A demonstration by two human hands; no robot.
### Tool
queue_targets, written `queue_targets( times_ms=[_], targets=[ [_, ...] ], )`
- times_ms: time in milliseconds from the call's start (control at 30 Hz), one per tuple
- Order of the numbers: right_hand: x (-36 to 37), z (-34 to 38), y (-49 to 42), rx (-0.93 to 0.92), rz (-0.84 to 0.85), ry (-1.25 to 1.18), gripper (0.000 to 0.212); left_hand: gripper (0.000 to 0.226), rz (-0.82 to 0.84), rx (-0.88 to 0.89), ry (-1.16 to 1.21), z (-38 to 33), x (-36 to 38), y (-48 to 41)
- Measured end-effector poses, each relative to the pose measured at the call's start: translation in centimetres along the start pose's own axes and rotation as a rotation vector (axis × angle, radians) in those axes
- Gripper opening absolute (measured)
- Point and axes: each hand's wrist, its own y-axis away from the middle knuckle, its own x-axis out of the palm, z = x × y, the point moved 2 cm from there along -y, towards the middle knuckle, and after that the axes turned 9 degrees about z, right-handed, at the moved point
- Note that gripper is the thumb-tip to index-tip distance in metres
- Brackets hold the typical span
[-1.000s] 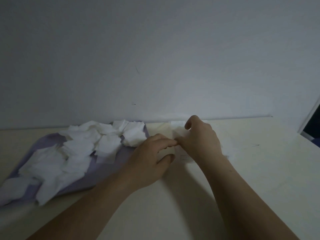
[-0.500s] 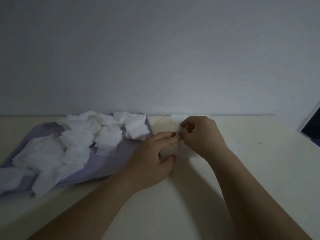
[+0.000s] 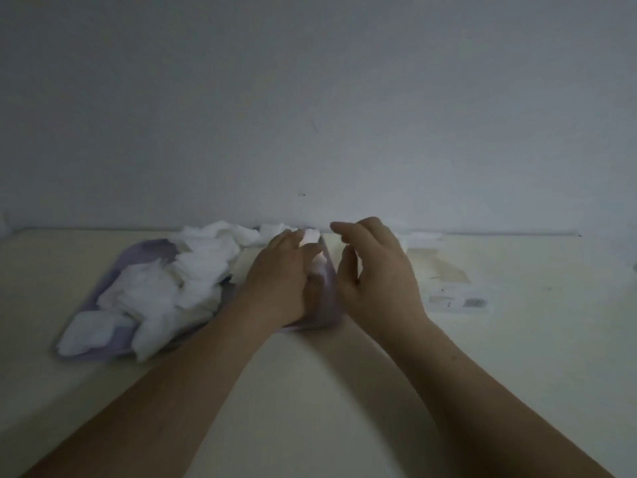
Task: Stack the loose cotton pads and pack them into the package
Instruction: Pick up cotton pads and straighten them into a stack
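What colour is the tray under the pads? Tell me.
Pale purple tray, seen in the head view, under white pads.

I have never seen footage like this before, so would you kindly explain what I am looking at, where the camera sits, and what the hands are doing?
There is no machine here: a person works with two bare hands, and the single camera is worn on their head, looking forward and down. Their arms reach in from the bottom of the picture. On the pale table against the wall lies a lilac tray heaped with loose white cotton pads. The left hand rests on the tray's right end, its fingers on a pad. The right hand hovers beside it, fingers loosely curled and seemingly empty. To its right lies the see-through package, flat on the table. The picture is dim and blurred, so finer detail is unclear.
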Motion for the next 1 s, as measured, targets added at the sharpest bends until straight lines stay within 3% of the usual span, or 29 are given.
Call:
queue_targets(
  times_ms=[67,133,233,333,467,567,733,833,900,1000],
  targets=[
    [1.4,1.1,0.8,0.004,0.113,-0.2,0.054,0.072,0.114,-0.058,-0.159,1.1,0.7,-0.5],
    [2.5,1.0,1.2,0.089,0.196,-0.29,0.062,0.07,0.149,-0.051,-0.147,1.2,0.8,-0.4],
    [3.0,0.5,1.5,0.236,0.289,-0.324,0.067,0.03,0.045,0.043,-0.01,1.4,-0.3,0.7],
    [3.4,-0.2,1.3,0.325,0.376,-0.336,0.068,0.023,-0.053,0.127,0.08,2.2,-0.6,2.8],
    [3.9,-0.2,1.6,0.322,0.435,-0.269,0.051,0.016,-0.167,0.132,0.251,2.6,-0.8,5.4],
    [4.0,-0.5,1.8,0.307,0.428,-0.27,0.04,0.006,-0.248,-0.012,0.489,3.1,-0.8,5.7],
    [4.5,-1.4,1.5,0.358,0.379,-0.248,0.04,0.049,-0.159,-0.086,0.543,3.3,-0.3,5.1],
    [4.8,-1.2,1.5,0.367,0.335,-0.252,0.034,0.06,-0.161,-0.048,0.58,3.8,-0.2,4.8],
    [4.8,-1.0,1.5,0.364,0.315,-0.267,0.032,0.056,-0.151,-0.041,0.633,4.1,-0.1,4.7],
    [4.8,-1.0,1.5,0.345,0.305,-0.298,0.032,0.027,-0.164,-0.054,0.719,4.4,-0.2,4.6]
  ],
)
